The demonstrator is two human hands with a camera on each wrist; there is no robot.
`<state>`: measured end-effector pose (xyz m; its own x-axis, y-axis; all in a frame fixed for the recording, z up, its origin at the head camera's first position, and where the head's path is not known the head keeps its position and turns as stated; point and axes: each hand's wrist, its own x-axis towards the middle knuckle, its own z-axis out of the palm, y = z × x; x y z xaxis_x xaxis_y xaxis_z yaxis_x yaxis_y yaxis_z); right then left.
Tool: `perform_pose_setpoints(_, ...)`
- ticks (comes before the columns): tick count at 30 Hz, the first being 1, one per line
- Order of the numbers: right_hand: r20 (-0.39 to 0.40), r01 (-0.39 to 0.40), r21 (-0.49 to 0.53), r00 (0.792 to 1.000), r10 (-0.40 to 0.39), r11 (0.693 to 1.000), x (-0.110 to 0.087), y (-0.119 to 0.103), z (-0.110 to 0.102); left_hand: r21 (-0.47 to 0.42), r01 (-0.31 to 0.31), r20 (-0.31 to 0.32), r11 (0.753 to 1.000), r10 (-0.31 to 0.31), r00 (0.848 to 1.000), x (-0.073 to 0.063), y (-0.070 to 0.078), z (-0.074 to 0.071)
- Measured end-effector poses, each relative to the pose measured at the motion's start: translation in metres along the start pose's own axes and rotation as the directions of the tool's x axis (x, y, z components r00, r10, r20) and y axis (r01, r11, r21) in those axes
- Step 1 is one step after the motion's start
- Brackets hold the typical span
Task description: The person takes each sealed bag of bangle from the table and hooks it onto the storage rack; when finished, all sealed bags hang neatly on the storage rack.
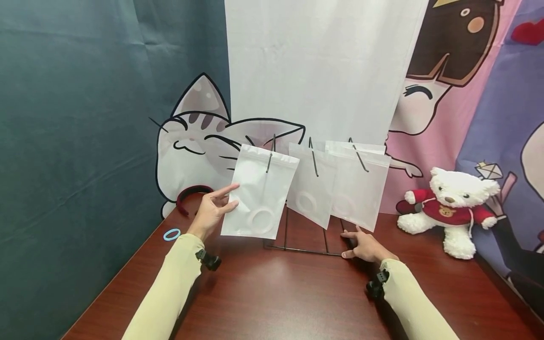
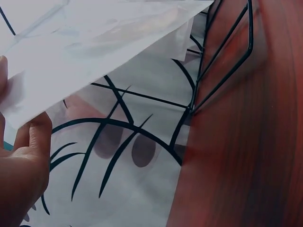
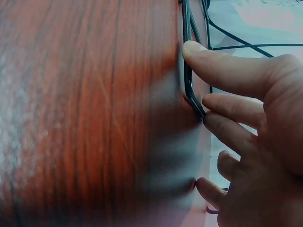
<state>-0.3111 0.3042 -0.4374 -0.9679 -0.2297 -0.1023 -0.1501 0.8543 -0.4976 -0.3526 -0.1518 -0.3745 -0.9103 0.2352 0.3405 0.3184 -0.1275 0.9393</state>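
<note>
A white zip-top pouch (image 1: 261, 189) with a ring-shaped outline near its bottom hangs tilted on the leftmost hook of a black wire display rack (image 1: 312, 251). My left hand (image 1: 211, 210) pinches the pouch's left edge, thumb on one side and fingers on the other. In the left wrist view the pouch (image 2: 71, 56) slants away from the hand (image 2: 26, 165). At the rack's front right corner, my right hand (image 1: 363, 245) holds the base wire. The right wrist view shows its thumb (image 3: 227, 68) against the front bar and a fingertip at the bend.
More white pouches hang on the middle hook (image 1: 312, 184) and right hook (image 1: 361, 189). A white teddy bear (image 1: 450, 205) in a red top sits at the right. On the left lie a blue ring (image 1: 172, 234) and a dark red headband (image 1: 182, 200). Printed curtains stand behind the table (image 1: 272, 297).
</note>
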Motion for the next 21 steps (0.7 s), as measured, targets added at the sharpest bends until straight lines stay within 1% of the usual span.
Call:
perform_pose_setpoints(3, -0.003, 0.001, -0.001, 1.000, -0.001, 1.000, 0.000, 0.000, 0.000, 0.019, 0.016, -0.037, 1.000, -0.015, 0.999, 0.009, -0.004, 0.004)
perform_pose_setpoints(5, -0.005, 0.002, 0.001, 1.000, -0.002, 1.000, 0.000, 0.000, 0.000, 0.015, 0.035, -0.061, 0.999, -0.034, 0.998, 0.014, -0.007, 0.007)
perform_pose_setpoints(9, -0.011, 0.011, -0.012, 1.000, -0.011, 1.000, 0.000, 0.001, 0.001, 0.002, 0.063, -0.113, 0.998, -0.062, 0.992, 0.026, -0.011, 0.014)
perform_pose_setpoints(11, -0.016, 0.015, -0.020, 1.000, -0.015, 1.000, 0.000, 0.001, 0.002, 0.011, 0.073, -0.139, 0.997, -0.071, 0.988, 0.031, -0.013, 0.017)
perform_pose_setpoints(14, -0.022, 0.015, -0.017, 1.000, -0.016, 1.000, 0.001, 0.001, 0.003, 0.050, 0.092, -0.187, 0.995, -0.081, 0.979, 0.038, -0.015, 0.019)
perform_pose_setpoints(17, -0.024, 0.016, -0.009, 1.000, -0.016, 1.000, 0.001, 0.001, 0.003, 0.119, 0.124, -0.235, 0.985, -0.093, 0.968, 0.045, -0.015, 0.020)
perform_pose_setpoints(21, -0.024, 0.022, -0.003, 0.999, -0.022, 1.000, 0.001, 0.001, 0.002, 0.181, 0.139, -0.273, 0.974, -0.085, 0.958, 0.055, -0.015, 0.023)
